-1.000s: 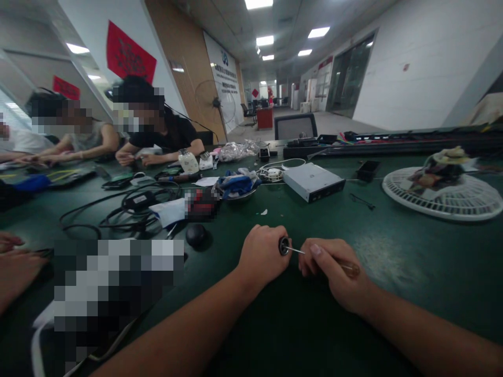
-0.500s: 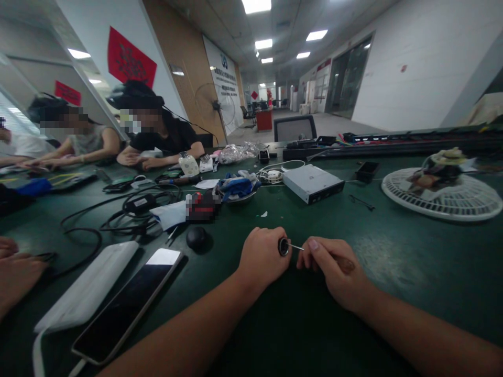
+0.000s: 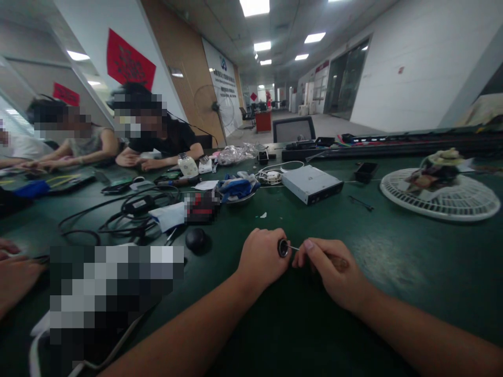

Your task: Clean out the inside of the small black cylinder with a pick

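Closed around a small round black part with a shiny rim [image 3: 282, 247], my left hand [image 3: 259, 256] rests low over the green table. Its dark open end faces right, and the rest is hidden in the fist. My right hand [image 3: 334, 269] grips what looks like a screwdriver with a brown handle [image 3: 338, 263]. The thin metal shaft points left and reaches the round part's opening; its tip cannot be made out. The two hands are close together, a short gap apart.
A black mouse [image 3: 195, 240] lies left of my hands, near black cables [image 3: 139, 205]. Farther back are a bowl with blue cloth [image 3: 238, 187] and a grey disc drive [image 3: 312, 183]. A white fan grille [image 3: 440, 201] lies right. Another person's hand [image 3: 19, 269] is at the left edge.
My right hand has moved slightly left, bringing the shaft deeper toward the round part, so less of it shows. My left hand stays nearly still.
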Demonstrator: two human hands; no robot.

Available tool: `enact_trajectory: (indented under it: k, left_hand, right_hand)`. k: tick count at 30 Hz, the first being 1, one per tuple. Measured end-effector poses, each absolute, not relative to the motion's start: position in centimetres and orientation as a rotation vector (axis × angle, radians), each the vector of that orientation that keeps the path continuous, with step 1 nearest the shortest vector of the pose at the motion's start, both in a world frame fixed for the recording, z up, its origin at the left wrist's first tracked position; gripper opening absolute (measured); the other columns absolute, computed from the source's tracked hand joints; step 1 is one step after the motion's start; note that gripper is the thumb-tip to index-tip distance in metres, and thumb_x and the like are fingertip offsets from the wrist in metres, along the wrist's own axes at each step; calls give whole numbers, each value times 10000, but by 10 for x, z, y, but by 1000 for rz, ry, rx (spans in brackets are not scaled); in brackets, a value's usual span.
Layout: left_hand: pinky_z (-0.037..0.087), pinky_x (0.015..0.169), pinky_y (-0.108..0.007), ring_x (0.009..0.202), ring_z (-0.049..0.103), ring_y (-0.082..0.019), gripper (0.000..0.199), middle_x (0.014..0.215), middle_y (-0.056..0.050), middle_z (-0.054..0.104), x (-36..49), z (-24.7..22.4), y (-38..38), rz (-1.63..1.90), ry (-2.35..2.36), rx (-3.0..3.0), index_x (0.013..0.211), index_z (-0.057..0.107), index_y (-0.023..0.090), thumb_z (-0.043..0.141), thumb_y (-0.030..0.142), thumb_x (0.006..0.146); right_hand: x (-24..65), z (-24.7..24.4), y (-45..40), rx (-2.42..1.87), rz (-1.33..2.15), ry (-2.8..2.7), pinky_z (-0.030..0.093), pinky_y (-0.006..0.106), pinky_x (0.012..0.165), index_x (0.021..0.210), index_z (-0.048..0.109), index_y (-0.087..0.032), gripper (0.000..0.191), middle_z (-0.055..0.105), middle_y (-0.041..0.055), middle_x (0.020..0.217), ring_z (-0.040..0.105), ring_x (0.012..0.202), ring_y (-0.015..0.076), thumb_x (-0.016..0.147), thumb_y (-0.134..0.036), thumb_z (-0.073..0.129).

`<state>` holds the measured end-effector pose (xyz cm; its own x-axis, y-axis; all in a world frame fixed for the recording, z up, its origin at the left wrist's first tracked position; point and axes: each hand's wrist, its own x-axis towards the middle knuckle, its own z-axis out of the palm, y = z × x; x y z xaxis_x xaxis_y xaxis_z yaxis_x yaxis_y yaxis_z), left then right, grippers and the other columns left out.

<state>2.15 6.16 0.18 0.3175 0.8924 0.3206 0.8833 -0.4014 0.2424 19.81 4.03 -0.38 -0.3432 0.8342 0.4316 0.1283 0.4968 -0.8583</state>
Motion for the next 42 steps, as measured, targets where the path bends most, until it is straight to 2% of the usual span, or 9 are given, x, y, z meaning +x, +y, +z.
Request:
enact_trajectory:
  k: [7,15,20,25,32,35,42]
  left_hand:
    - [394,669,-328,701,617,-194,150,736,-14,691,21,2,60,582,1677,2543,758,622,225,584,305,879]
    - [407,668,-333,711,629,-204,132,724,-9,696,21,2,61,612,1685,2522,755,632,225,627,314,852]
    - [412,702,-335,719,633,-198,136,734,-17,693,21,1,61,570,1674,2543,750,623,222,607,290,866]
    - [399,686,-332,715,623,-196,123,728,-11,691,21,1,59,588,1657,2559,739,605,226,608,274,852]
    - [399,677,-331,708,624,-194,146,723,-13,685,20,1,60,631,1681,2529,745,608,225,590,289,875]
    - [400,679,-334,698,618,-194,152,715,-7,682,21,1,61,647,1661,2528,743,602,225,590,300,875]
    - [386,680,-336,689,606,-196,136,695,-2,669,21,0,61,623,1640,2555,722,591,225,599,279,847]
  right_hand:
    - [204,-7,42,-810,1074,-1818,446,294,609,641,653,-184,513,649,14,604,619,605,158,1057,-357,407]
    - [200,-5,39,-780,936,-1790,435,287,599,766,702,-202,403,687,15,730,578,609,147,1044,-330,439]
    - [200,-7,39,-879,869,-1823,422,293,599,660,643,-194,459,648,8,645,585,590,147,1044,-332,433]
    - [203,-8,38,-816,916,-1880,435,304,612,631,608,-191,489,605,1,594,608,574,150,1052,-336,405]
    - [202,-6,37,-638,929,-1889,459,312,663,737,642,-195,401,657,20,708,629,666,162,1050,-296,412]
    - [201,-5,39,-697,885,-1843,450,305,647,766,666,-198,385,670,26,745,607,661,158,1048,-295,423]
    - [200,-4,38,-802,839,-1914,426,309,604,663,610,-190,433,599,12,629,593,592,154,1039,-300,424]
